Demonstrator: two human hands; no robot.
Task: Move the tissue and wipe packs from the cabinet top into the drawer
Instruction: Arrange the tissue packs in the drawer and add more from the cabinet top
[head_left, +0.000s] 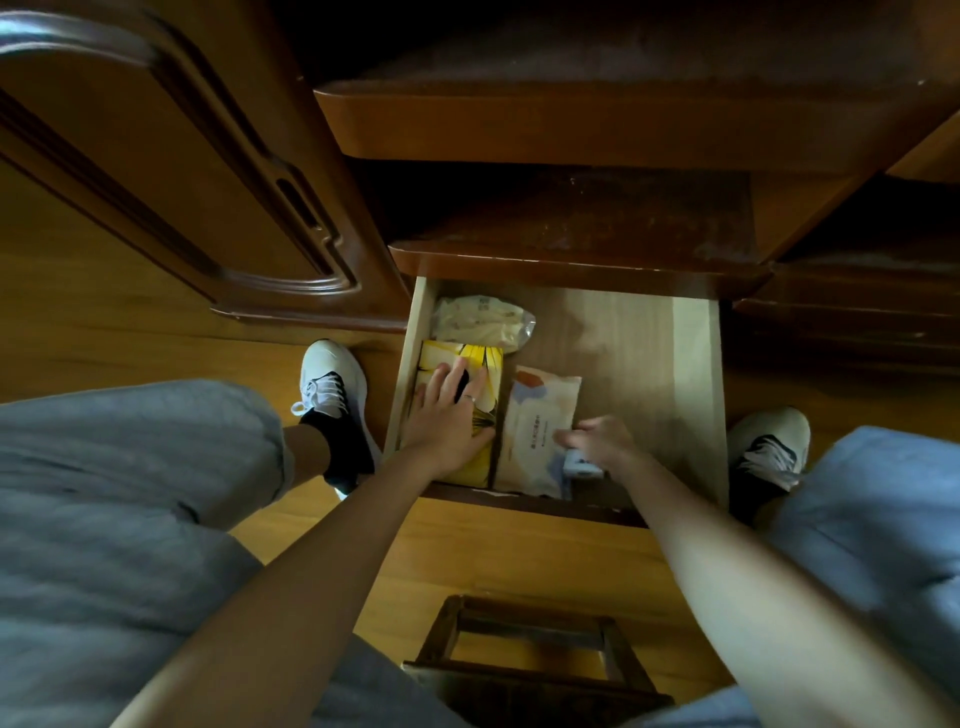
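The pale wooden drawer (644, 358) is pulled out below the dark cabinet top (571, 228). Three packs lie along its left side. A yellow tissue pack (491, 364) sits against the left wall, and my left hand (449, 410) rests flat on it with fingers spread. At the back lies a cream plastic pack (480, 322). A white wipe pack (535, 431) lies beside the yellow one. My right hand (605, 441) is curled around a small blue-and-white pack (582, 465) at the wipe pack's right edge.
The drawer's right half shows bare wood. A closed cabinet door (156, 171) stands at the left. My two feet in white shoes (332, 384) flank the drawer on the wooden floor. A dark wooden stool (530, 660) stands below me.
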